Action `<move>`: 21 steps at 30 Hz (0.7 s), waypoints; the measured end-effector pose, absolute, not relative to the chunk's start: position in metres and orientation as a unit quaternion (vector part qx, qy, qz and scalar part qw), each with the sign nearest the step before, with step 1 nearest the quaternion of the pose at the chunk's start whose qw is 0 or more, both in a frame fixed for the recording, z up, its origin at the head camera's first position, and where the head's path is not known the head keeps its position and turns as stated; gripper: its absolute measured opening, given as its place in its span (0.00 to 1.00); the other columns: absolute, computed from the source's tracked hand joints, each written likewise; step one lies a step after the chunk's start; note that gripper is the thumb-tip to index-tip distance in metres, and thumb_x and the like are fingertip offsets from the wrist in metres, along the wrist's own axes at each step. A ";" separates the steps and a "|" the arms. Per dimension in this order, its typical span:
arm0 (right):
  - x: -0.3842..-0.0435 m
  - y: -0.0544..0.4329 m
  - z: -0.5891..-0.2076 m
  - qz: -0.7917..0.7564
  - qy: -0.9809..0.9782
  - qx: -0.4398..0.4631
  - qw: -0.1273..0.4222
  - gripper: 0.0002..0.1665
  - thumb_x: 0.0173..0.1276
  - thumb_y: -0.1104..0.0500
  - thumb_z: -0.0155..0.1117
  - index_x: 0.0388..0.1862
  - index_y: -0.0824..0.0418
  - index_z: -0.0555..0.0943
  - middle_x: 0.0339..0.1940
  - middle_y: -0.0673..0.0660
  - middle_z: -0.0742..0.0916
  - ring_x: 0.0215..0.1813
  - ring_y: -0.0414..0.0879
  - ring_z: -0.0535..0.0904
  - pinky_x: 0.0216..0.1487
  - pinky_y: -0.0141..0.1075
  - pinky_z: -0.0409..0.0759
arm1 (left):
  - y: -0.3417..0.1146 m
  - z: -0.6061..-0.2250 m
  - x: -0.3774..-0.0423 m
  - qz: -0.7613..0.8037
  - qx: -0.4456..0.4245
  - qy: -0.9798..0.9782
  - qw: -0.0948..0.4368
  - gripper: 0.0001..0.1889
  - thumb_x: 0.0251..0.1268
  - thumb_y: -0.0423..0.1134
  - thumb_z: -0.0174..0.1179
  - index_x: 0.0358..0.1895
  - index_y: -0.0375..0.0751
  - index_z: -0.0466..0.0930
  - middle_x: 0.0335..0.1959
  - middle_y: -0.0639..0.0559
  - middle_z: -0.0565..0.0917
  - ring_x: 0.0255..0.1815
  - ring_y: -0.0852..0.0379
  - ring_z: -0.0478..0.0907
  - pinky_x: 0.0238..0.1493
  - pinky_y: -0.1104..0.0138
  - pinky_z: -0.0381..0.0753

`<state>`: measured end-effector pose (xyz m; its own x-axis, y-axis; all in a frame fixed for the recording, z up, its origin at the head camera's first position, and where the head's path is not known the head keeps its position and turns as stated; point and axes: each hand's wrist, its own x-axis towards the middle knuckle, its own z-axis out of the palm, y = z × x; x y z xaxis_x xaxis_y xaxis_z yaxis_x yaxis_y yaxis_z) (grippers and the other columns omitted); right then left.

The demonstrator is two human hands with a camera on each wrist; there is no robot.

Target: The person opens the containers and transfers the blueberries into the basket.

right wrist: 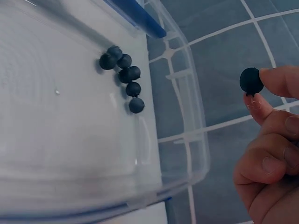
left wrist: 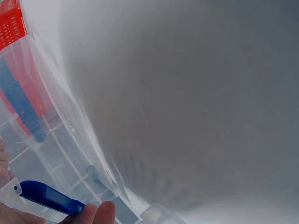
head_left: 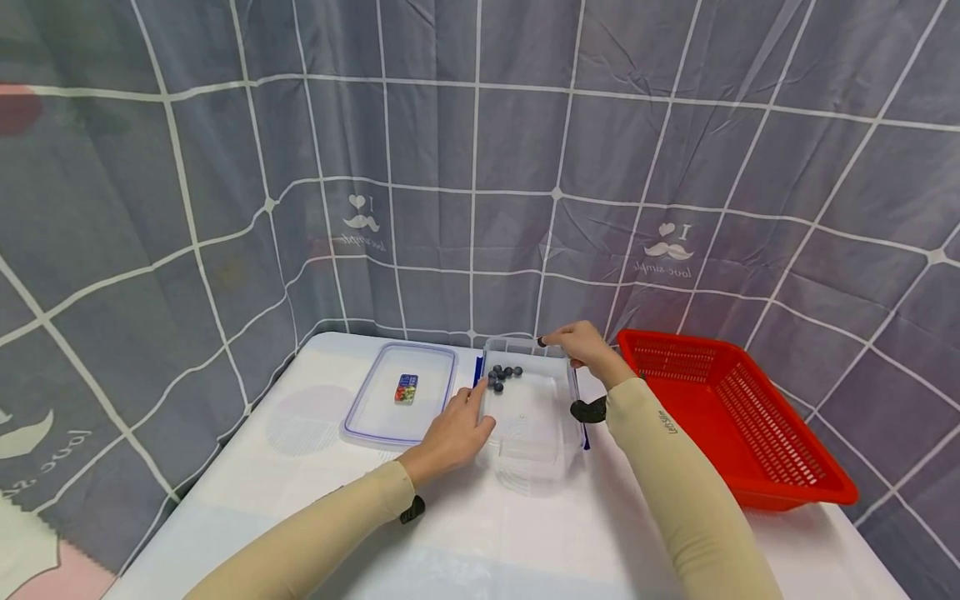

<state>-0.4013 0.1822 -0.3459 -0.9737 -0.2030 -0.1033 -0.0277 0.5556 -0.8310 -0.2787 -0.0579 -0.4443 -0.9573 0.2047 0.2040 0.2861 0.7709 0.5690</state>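
Observation:
Between thumb and forefinger, my right hand (head_left: 581,343) pinches a single blueberry (right wrist: 252,81), held above the far right corner of the clear plastic container (head_left: 536,417). Several more blueberries (right wrist: 133,88) lie in a cluster at the far left of the container floor. My left hand (head_left: 456,433) holds the container's left side, its forefinger stretched toward the berries. Up close in the left wrist view, fingertips overlap the end of a blue latch (left wrist: 49,196) folded outward from the rim.
A blue-edged clear lid (head_left: 375,417) with a colourful label (head_left: 406,389) lies left of the container. To the right stands a red perforated basket (head_left: 720,425). Behind the white table (head_left: 285,517) hangs a grey checked curtain (head_left: 517,233).

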 end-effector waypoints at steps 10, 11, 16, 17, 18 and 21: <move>-0.396 0.221 -0.323 -0.461 0.882 -0.059 0.080 0.25 0.70 0.50 0.64 0.59 0.65 0.83 0.10 0.44 0.63 0.14 0.40 0.57 0.20 0.31 0.65 | -0.059 -0.443 -0.280 -0.311 -0.134 -0.939 0.064 0.37 0.71 0.51 0.44 0.81 0.44 0.51 0.69 0.37 0.70 0.67 0.43 0.71 0.64 0.48 0.74; -0.395 0.226 -0.322 -0.462 0.881 -0.058 0.080 0.25 0.70 0.51 0.64 0.59 0.65 0.84 0.10 0.45 0.63 0.15 0.41 0.57 0.20 0.31 0.65 | -0.059 -0.442 -0.280 -0.311 -0.134 -0.939 0.064 0.37 0.71 0.51 0.44 0.81 0.44 0.51 0.69 0.37 0.70 0.67 0.43 0.71 0.64 0.48 0.74; -0.391 0.253 -0.317 -0.454 0.885 -0.053 0.082 0.25 0.71 0.50 0.63 0.59 0.66 0.83 0.11 0.45 0.63 0.17 0.43 0.59 0.24 0.34 0.68 | -0.059 -0.441 -0.280 -0.314 -0.133 -0.938 0.062 0.37 0.71 0.50 0.44 0.81 0.44 0.51 0.69 0.37 0.70 0.67 0.43 0.70 0.64 0.48 0.74; -0.390 0.258 -0.317 -0.455 0.885 -0.051 0.082 0.25 0.71 0.50 0.63 0.59 0.67 0.83 0.11 0.46 0.63 0.18 0.44 0.59 0.25 0.35 0.69 | -0.059 -0.441 -0.279 -0.315 -0.133 -0.938 0.061 0.37 0.71 0.51 0.44 0.82 0.44 0.51 0.69 0.37 0.69 0.67 0.43 0.70 0.64 0.47 0.74; -0.388 0.262 -0.316 -0.456 0.885 -0.049 0.082 0.26 0.71 0.51 0.63 0.59 0.67 0.83 0.11 0.46 0.63 0.17 0.44 0.59 0.25 0.35 0.68 | -0.059 -0.441 -0.279 -0.315 -0.132 -0.938 0.060 0.37 0.71 0.51 0.44 0.81 0.44 0.51 0.69 0.37 0.69 0.67 0.42 0.70 0.64 0.47 0.74; -0.385 0.278 -0.317 -0.461 0.882 -0.046 0.084 0.27 0.72 0.51 0.62 0.59 0.71 0.81 0.10 0.46 0.63 0.17 0.43 0.58 0.24 0.35 0.67 | -0.059 -0.443 -0.279 -0.315 -0.131 -0.938 0.057 0.38 0.71 0.51 0.44 0.82 0.44 0.51 0.69 0.37 0.69 0.67 0.42 0.71 0.64 0.47 0.74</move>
<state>-0.3847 0.2777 -0.3167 -0.9818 -0.1583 -0.1053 -0.0038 0.5699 -0.8217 -0.2788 -0.0592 -0.4428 -0.9591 0.2096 0.1901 0.2819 0.7668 0.5767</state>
